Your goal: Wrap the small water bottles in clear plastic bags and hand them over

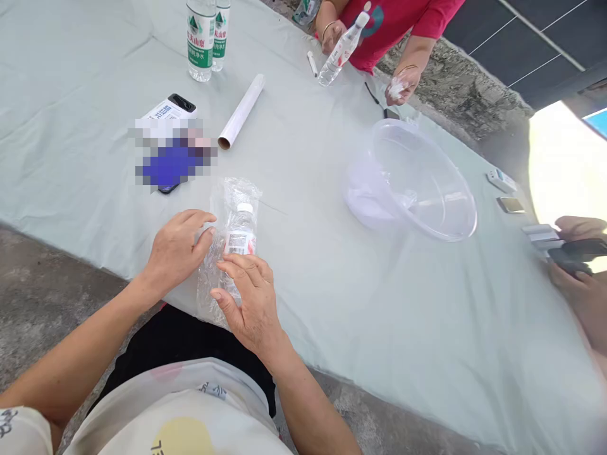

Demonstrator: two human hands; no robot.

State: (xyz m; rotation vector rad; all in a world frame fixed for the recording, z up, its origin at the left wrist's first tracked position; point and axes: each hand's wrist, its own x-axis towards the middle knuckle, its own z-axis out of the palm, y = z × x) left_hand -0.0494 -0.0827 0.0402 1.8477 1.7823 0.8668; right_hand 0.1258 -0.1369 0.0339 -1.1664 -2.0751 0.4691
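Note:
A clear plastic bottle (242,222) with a white cap and a white-and-red label lies on a crinkled sheet of clear plastic film (212,278) at the table's near edge. My right hand (251,297) rests over the lower part of the bottle, fingers apart and slightly bent, hiding some of it. To the left, my left hand (180,246) is by the film's edge, its thumb and fingers spread with nothing between them. Whether its fingertips touch the film I cannot tell.
Beyond the film lie a cardboard-cored roll (241,112) and a phone (168,188), partly blurred. Two water bottles (200,44) stand at the back left. A clear plastic basin (427,183) tilts on the right. Across the table, a person in red holds a bottle (342,54).

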